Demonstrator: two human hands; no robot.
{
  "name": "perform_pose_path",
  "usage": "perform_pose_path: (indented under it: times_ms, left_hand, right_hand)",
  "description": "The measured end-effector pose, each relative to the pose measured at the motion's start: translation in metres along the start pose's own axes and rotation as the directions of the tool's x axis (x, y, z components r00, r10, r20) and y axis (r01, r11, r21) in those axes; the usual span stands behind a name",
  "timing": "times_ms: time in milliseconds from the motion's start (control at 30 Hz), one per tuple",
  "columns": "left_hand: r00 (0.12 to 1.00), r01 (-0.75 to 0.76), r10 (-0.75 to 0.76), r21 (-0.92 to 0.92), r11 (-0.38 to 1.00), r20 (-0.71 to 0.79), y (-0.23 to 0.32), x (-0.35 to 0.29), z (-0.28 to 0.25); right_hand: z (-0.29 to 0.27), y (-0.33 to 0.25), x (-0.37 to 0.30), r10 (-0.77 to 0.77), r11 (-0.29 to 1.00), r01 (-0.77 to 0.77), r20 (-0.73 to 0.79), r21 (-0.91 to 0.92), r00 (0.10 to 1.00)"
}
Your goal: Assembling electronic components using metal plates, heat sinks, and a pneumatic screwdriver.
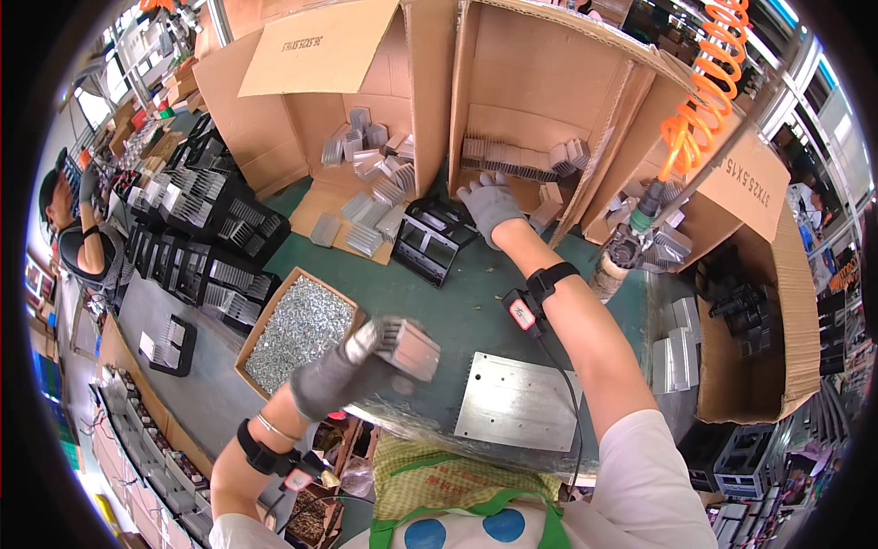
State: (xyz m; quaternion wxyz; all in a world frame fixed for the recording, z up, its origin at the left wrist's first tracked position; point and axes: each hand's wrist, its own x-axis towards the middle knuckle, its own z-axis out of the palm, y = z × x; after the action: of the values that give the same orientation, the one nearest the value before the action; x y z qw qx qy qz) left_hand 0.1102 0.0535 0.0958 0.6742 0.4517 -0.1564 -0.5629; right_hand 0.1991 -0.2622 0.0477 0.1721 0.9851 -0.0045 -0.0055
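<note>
A dark green desk [466, 320], smooth and slightly scuffed, spreads beneath both hands, its front edge bending with the lens. Beyond the right hand [492, 203], tall brown cardboard cartons [540, 78] stand on their sides with open mouths toward the person. The workshop stretches away to the left of the left hand [343, 366], where a co-worker [87, 242] in dark clothing stands past rows of black frames [206, 293] filled with ribbed metal.

The left hand, in a grey knit glove, grasps a finned metal block [416, 352] above the desk; it is blurred, with a flat face and thin parallel ribs. Just beyond that hand, a shallow cardboard box [244, 362] holds a glittering heap of small metal fasteners [302, 320].

The right hand, gloved alike, has its fingers extended at a carton mouth, near a row of silvery finned pieces [512, 157]; its underside is hidden, so I cannot tell whether it grips anything. Just left of it a black rectangular frame [428, 245] lies tilted. Nearer the person than that hand is a flat, dull-silver plate [517, 403] with small holes; to its right hangs a glossy orange coiled hose [709, 82].
</note>
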Motion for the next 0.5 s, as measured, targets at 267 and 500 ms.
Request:
perform_pose_path:
  times_ms: [267,500]
  left_hand:
    - [0.900,-0.411,0.348,0.778,0.476,0.263,-0.068,0.013,0.043]
    - [0.882,-0.357,0.452,0.812,0.461,0.131,-0.094,0.051,0.077]
  right_hand:
    - [-0.075,-0.020,-0.200,0.081,0.566,0.049,-0.114,0.823,0.990]
    - [-0.037,-0.053,-0.343,0.472,0.689,-0.338,-0.044,0.641,0.880]
